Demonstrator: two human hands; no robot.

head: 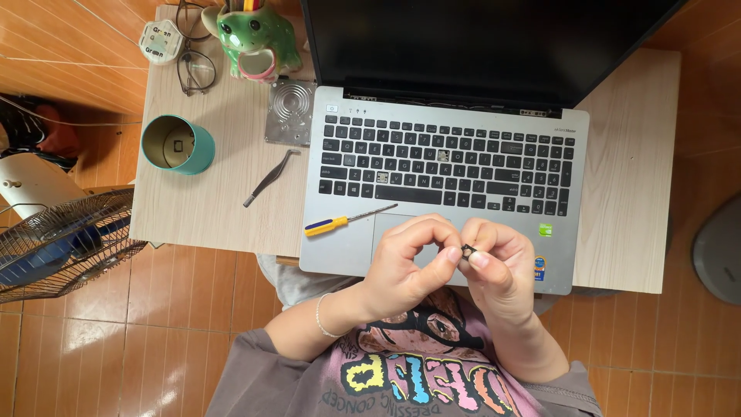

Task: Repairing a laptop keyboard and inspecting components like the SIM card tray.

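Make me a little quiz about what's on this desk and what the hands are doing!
1. True or false: both hands, left hand and right hand, pinch one tiny black part.
2. What lies on the laptop left of the touchpad?
A. screwdriver
B. spoon
C. pencil
3. What colour is the round tin on the table?

Key: 1 true; 2 A; 3 teal.

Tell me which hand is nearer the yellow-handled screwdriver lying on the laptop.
Left. The left hand sits just right of and below the screwdriver, a short gap from it. The right hand is farther right, beyond the left, both pinching a small black part.
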